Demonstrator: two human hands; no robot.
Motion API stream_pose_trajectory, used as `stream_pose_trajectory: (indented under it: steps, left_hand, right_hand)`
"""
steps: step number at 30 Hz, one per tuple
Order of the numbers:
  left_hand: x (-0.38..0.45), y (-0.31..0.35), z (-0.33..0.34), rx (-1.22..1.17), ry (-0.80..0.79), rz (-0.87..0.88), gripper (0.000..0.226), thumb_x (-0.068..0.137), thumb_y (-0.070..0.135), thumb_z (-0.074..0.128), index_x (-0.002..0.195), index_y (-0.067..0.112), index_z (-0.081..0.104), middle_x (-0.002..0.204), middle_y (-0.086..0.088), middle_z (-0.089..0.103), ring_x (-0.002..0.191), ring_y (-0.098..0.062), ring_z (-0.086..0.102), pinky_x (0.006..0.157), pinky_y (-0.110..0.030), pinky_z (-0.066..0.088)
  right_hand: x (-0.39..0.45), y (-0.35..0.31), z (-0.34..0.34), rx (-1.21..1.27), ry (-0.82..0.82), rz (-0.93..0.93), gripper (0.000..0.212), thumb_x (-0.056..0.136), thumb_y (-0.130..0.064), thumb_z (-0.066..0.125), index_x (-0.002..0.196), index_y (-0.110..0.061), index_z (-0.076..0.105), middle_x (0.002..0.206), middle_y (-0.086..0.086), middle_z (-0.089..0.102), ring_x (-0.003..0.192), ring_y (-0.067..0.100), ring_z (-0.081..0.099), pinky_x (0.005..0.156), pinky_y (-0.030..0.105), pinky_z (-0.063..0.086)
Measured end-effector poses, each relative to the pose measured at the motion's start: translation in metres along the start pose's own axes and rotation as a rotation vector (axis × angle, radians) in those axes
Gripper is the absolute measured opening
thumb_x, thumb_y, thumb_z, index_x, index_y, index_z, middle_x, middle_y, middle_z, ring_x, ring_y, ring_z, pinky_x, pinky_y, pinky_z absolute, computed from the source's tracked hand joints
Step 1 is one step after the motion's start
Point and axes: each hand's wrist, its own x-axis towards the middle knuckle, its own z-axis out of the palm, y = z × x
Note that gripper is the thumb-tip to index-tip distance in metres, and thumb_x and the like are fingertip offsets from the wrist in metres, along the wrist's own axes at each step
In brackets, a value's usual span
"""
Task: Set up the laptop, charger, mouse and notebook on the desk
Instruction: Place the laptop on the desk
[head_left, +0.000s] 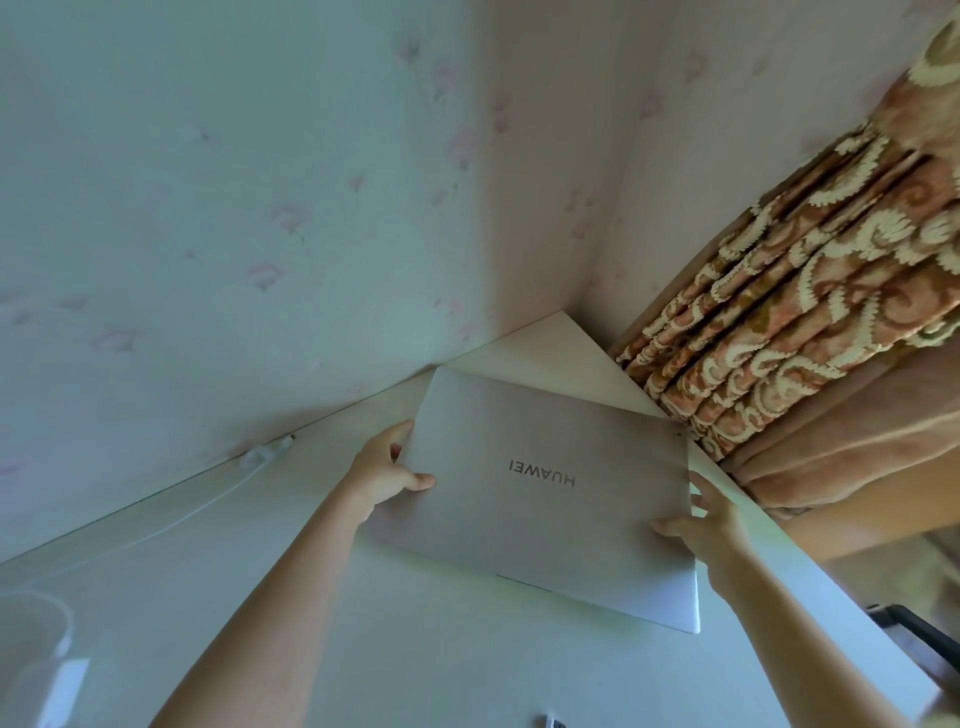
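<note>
1. The closed laptop (550, 493) sits right of centre in the frame, near the back corner of the pale surface (415, 649), its logo upside down to the viewer.
2. The hands are well apart, each clamped on a side edge: the left hand (387, 470) on the left edge, thumb on the lid, and the right hand (704, 525) on the right edge.
3. To do this step well, I judge: keep the grip even, lower the laptop flat, clear of the white cable (208, 499) along the wall at centre left and the curtain (779, 322) at upper right.
4. A white mug (31, 634) stands at lower left; I cannot tell what it holds.
</note>
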Motion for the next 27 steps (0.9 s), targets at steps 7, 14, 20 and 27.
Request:
stream_pose_trajectory:
  steps: [7,14,20,27]
  left_hand:
    - [-0.057,-0.028,-0.018,-0.202,0.056,-0.024,0.077,0.067,-0.008,0.079,0.128,0.033,0.056,0.107,-0.001,0.069,0.099,-0.014,0.064,0.072,-0.017,0.048]
    - [-0.148,-0.080,-0.048,-0.347,0.248,-0.056,0.093,0.063,-0.009,0.082,0.140,0.026,0.045,0.108,0.003,0.063,0.100,-0.018,0.062,0.074,-0.020,0.048]
    - [-0.250,-0.130,-0.072,-0.452,0.417,-0.110,0.090,0.062,-0.013,0.080,0.138,0.023,0.049,0.105,-0.001,0.067,0.090,-0.017,0.064,0.071,-0.023,0.049]
    - [-0.384,-0.184,-0.093,-0.546,0.605,-0.186,0.087,0.064,-0.013,0.079,0.137,0.023,0.050,0.107,-0.008,0.069,0.089,-0.019,0.067,0.073,-0.025,0.052]
  right_hand:
    - [-0.031,0.001,0.011,0.002,-0.105,-0.070,0.083,0.065,0.024,0.066,0.136,-0.015,0.046,0.101,0.002,0.048,0.093,0.032,0.054,0.073,0.037,0.047]
    - [-0.089,-0.011,0.032,-0.060,-0.237,-0.177,0.078,0.070,0.028,0.055,0.135,-0.015,0.046,0.095,-0.002,0.047,0.080,0.029,0.056,0.072,0.040,0.051]
    - [-0.154,-0.007,0.063,-0.108,-0.419,-0.233,0.069,0.072,0.028,0.051,0.126,-0.016,0.050,0.101,0.006,0.047,0.073,0.022,0.056,0.060,0.034,0.052]
    - [-0.237,0.025,0.101,-0.199,-0.631,-0.273,0.069,0.072,0.028,0.051,0.129,-0.009,0.049,0.091,0.009,0.052,0.066,0.019,0.055,0.054,0.031,0.046]
